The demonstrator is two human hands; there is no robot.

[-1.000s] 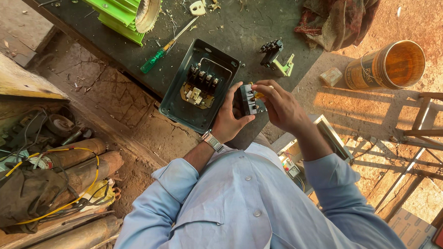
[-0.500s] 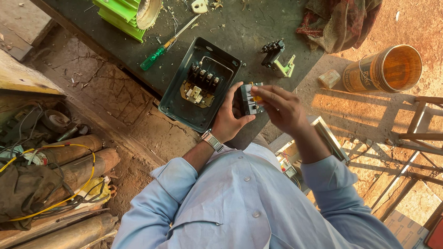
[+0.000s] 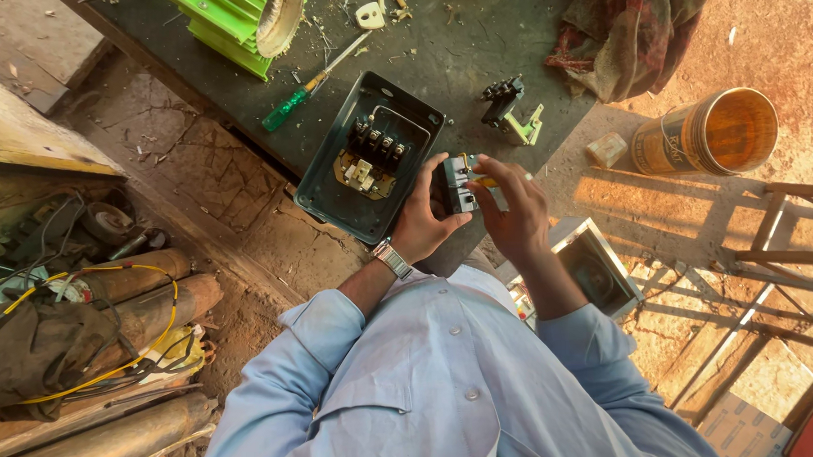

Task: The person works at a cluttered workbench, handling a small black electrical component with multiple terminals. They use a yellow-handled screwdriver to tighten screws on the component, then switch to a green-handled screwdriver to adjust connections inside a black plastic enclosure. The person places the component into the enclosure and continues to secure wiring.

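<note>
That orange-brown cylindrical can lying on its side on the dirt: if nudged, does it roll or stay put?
The orange-brown cylindrical can lies on its side, open mouth showing, so a sideways nudge would probably roll it. The interior looks empty, so it is likely light and easy to shift. The small tan block beside its closed end might stop it that way.

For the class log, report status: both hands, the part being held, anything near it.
Left hand grips small black switch block. Right hand fingers on its side. Open black switch box just beside, screwdriver beyond.
</note>
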